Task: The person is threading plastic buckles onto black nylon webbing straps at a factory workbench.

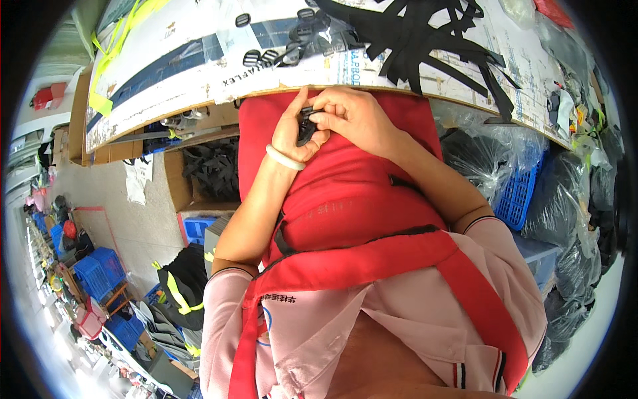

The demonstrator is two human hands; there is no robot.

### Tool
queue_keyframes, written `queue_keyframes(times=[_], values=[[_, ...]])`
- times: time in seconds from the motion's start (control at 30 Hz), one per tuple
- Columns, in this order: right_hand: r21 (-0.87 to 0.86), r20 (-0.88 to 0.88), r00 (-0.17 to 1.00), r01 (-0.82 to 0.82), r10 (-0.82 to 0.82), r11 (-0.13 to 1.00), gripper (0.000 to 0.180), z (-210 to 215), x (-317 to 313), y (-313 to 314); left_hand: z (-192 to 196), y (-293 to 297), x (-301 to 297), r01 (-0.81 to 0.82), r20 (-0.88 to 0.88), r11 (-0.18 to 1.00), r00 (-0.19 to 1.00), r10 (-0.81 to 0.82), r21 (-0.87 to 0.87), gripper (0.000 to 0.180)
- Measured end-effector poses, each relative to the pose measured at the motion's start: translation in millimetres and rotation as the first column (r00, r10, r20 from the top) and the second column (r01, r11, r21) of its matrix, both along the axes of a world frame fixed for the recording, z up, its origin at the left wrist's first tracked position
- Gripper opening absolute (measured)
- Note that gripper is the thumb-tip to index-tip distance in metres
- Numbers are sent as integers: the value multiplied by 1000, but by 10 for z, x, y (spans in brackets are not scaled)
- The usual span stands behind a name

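Note:
Over the lap, just below the table's near edge, my two hands are together around a small black buckle [306, 130]. Its details are partly covered by fingers. My left hand [290, 133], with a white bangle at the wrist, cradles it between the thumb and curled fingers. From the other side, my right hand [357, 120] pinches its upper end. More black plastic slide buckles [252, 58] lie loose on the tabletop ahead, some on a clear plastic bag [325, 41]. A heap of black webbing straps [425, 33] lies to their right, several ends hanging over the edge.
The white-covered table [166, 83] curves across the front. Neon-yellow strips [109, 60] hang at its left end. Beneath it stands a cardboard box [178, 179] of black pieces. To the right are a blue crate [522, 193] and dark plastic bags [565, 219]. A red apron [345, 173] covers my lap.

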State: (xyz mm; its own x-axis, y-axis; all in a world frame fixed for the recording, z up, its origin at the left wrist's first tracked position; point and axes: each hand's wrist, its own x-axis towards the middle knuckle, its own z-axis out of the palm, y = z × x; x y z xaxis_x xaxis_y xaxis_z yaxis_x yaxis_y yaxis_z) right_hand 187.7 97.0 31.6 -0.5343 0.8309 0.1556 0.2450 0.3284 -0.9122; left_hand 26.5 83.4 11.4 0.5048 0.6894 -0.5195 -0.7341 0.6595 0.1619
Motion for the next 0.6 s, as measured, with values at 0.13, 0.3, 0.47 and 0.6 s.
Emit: queue_keyframes(times=[0.13, 0.3, 0.47, 0.6], values=[[-267, 37, 999, -6, 17, 964, 9, -113, 49, -11, -191, -176, 44, 27, -83, 1000, 996, -26, 9, 37], [-110, 222, 965, -119, 141, 987, 13, -116, 76, -96, -419, -318, -9, 83, 100, 993, 991, -92, 87, 41], [60, 262, 960, -120, 100, 991, 18, -144, 94, -132, -370, -288, -7, 78, 49, 996, 996, -80, 38, 43], [-64, 108, 994, 1, 6, 998, 20, -49, 66, -197, -396, -285, -38, 58, 76, 996, 995, -63, 71, 45]])
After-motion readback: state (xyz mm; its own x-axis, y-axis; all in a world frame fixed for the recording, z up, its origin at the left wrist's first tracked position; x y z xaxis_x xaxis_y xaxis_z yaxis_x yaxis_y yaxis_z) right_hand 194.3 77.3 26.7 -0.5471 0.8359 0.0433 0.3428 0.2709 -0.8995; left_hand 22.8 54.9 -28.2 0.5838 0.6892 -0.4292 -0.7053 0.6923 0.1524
